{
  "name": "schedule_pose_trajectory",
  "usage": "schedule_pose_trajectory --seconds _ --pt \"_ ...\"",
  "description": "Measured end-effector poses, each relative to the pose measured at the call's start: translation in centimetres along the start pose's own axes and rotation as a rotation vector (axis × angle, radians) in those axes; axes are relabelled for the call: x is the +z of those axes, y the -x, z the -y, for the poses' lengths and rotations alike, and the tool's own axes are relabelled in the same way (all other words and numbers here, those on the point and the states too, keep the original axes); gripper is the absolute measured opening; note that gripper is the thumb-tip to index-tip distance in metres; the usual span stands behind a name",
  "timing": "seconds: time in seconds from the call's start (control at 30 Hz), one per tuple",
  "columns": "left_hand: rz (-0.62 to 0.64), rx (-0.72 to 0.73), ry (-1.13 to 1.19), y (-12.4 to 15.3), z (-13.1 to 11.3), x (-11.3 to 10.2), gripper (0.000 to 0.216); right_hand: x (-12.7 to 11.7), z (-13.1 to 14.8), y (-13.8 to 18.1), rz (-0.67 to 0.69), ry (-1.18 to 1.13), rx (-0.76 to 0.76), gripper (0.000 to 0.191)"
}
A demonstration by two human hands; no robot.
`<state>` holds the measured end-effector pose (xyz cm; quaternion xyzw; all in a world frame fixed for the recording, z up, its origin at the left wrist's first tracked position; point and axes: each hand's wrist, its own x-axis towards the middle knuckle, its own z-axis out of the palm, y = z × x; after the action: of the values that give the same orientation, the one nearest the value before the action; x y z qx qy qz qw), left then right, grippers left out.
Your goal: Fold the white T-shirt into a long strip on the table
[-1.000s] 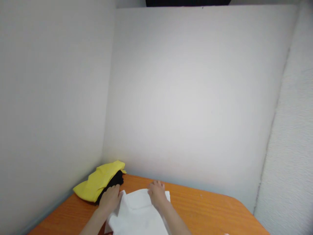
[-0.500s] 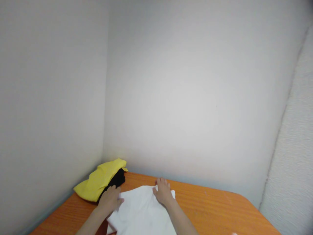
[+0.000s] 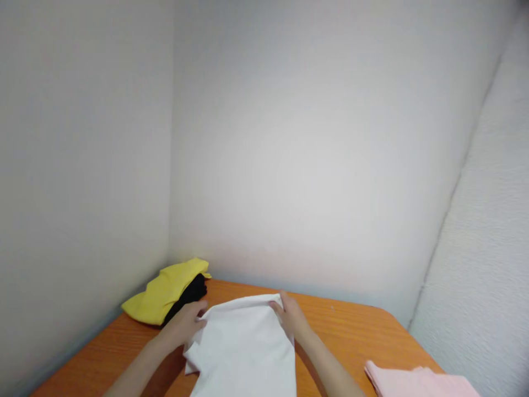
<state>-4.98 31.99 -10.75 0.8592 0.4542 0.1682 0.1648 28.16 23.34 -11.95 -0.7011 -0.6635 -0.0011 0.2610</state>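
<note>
A white cloth garment [image 3: 248,347], which looks like a T-shirt, spans the space between my hands at the bottom middle. My left hand [image 3: 185,321] pinches its far left corner between thumb and fingers. At the far right corner, my right hand [image 3: 291,314] grips the fabric with the thumb on top. The far edge is pulled nearly straight and lifted a little. A small flap, perhaps a sleeve, sticks out on the left below my left hand. The garment's near part runs out of view.
An orange wooden table [image 3: 343,336] stands in a corner of pale walls. Yellow cloth [image 3: 167,289] lies over black cloth [image 3: 188,298] at the back left, close to my left hand. Folded pink cloth [image 3: 421,383] lies at the lower right.
Both hands have gone from resting on the white garment to gripping its far corners, and its far edge is now raised and taut. The view has shifted, bringing the pink cloth in.
</note>
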Motion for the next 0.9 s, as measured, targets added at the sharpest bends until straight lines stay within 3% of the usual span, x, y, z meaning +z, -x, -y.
schedule_pose_trajectory --seconds 0.13,0.23,0.3,0.37,0.47,0.53,0.73,0.9 --pt "-0.058 0.104 0.231 3.1 -4.1 -5.1 0.015 -7.3 0.3 2.7 -0.178 -0.100 -0.063 0.025" --pt "-0.117 0.189 0.432 4.6 -7.5 -9.4 0.026 -13.6 0.8 2.3 -0.301 -0.111 -0.166 0.025" --pt "-0.147 0.206 0.428 3.7 -8.9 -10.7 0.026 -16.3 1.1 0.2 -0.308 -0.039 -0.183 0.029" --pt "-0.179 0.149 0.298 1.1 -9.0 -10.0 0.020 -16.8 1.3 -2.9 -0.239 0.085 -0.138 0.032" --pt "-0.195 0.008 0.101 -3.1 -7.6 -6.2 0.022 -13.6 1.5 -6.3 -0.090 0.224 -0.052 0.040" --pt "-0.179 -0.017 0.048 -4.4 -6.4 -3.1 0.032 -9.9 1.7 -6.3 -0.017 0.252 -0.027 0.046" --pt "-0.041 0.093 -0.062 -2.7 -5.4 3.5 0.042 0.4 1.8 1.4 0.188 0.262 0.022 0.054" --pt "0.124 0.097 -0.128 -1.3 -4.9 6.6 0.053 3.7 0.7 5.3 0.174 0.232 0.080 0.062"
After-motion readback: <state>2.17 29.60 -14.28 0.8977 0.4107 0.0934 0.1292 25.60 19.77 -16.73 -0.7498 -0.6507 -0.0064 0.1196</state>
